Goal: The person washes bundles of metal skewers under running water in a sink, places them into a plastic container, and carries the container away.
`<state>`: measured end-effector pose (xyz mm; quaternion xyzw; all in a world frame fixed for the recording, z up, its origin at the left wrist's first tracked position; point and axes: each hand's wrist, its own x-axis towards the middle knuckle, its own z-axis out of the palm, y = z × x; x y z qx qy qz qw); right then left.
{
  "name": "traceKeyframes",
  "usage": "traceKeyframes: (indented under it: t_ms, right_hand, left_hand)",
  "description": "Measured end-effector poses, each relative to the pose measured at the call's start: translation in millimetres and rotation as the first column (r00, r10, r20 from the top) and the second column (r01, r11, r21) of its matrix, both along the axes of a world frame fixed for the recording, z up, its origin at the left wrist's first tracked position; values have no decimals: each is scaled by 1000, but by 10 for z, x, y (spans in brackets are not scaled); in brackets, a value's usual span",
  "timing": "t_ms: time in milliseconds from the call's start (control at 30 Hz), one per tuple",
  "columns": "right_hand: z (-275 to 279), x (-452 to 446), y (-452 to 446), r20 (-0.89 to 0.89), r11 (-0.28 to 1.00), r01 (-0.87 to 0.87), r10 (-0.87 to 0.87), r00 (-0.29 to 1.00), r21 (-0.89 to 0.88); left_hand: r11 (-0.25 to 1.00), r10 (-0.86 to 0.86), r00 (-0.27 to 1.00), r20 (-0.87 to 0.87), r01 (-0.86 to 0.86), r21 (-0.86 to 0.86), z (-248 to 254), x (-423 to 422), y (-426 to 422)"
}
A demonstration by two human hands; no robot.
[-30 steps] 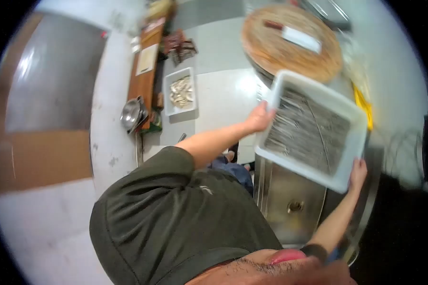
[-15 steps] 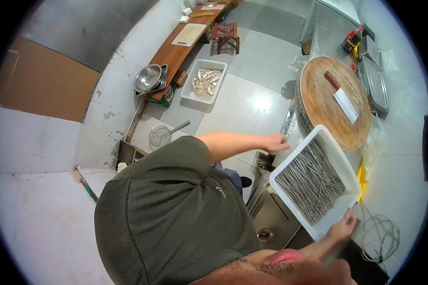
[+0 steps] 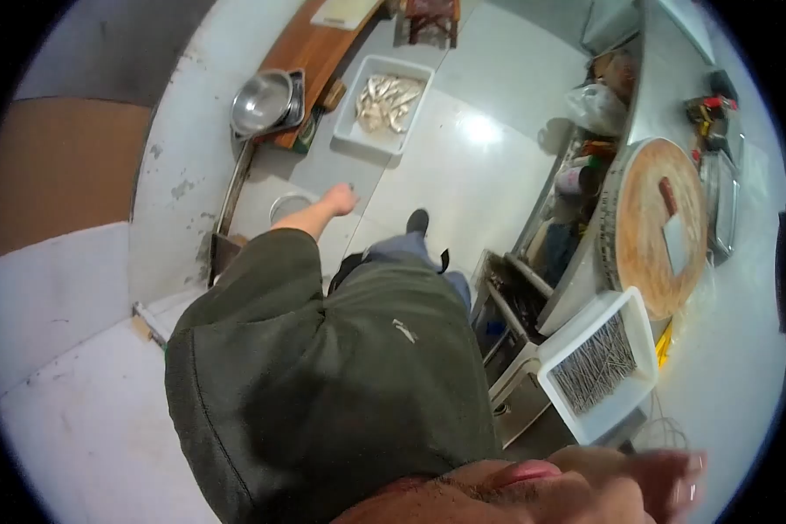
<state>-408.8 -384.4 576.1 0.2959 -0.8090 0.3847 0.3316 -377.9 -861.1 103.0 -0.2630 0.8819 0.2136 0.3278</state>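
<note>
My left hand (image 3: 341, 200) is out over the floor with its fingers curled; what they hold, if anything, is hidden. In the view it overlaps the handle end of a round wire strainer (image 3: 292, 206), which lies on the floor. My right hand (image 3: 672, 485) is close to my face at the lower right, smeared by motion, so its fingers cannot be read. Apart from both hands, a white plastic tray (image 3: 616, 424) stands by the metal sink unit. Many thin grey skewer-like sticks (image 3: 596, 367) lie in it.
A cleaver (image 3: 675, 240) lies on the thick round chopping block (image 3: 646, 210). On the floor, a white tub (image 3: 345, 135) contains small silvery fish. Metal bowls (image 3: 262, 102) sit on a wooden bench at left. Shelves with bags and jars (image 3: 576, 181) run under the counter.
My left hand has swung away from the stick tray, out to the left. My right hand has left the tray's edge and risen near my face. The view has turned.
</note>
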Motion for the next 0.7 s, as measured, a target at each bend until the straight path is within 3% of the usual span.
traceKeyframes:
  t_ms: [167,267,300,367,467,567,700]
  right_hand:
    - [58,-533,-946,-113,958,-285,286,952,24]
    - [81,-843,-1328,-130,916,-399,400,907,38]
    - [106,-969,-1416,-126,901,-430,433,893,48]
    - [118,-1199,-1591,-143,870,-490,492,859,50]
    - [123,-1559,-1753,-139,843,-537,534,834,17]
    - [42,-1812,-1908,-156,804,-595,589,793,7]
    - [-51,-2153,-1978,-154,743,-668,658,737,-24]
  left_hand:
    - [979,203,975,85,-205,11,229,431,-376]
    - [963,257,964,67,-261,61,-227,803,-589]
    - [975,190,979,81,-198,104,-235,835,-530]
    - [986,57,995,85,-70,151,279,692,-603]
    - [873,467,883,38,-467,141,43,848,-627]
    - [907,397,914,80,-404,116,417,693,-582]
    - [888,453,889,75,-457,51,180,742,-538]
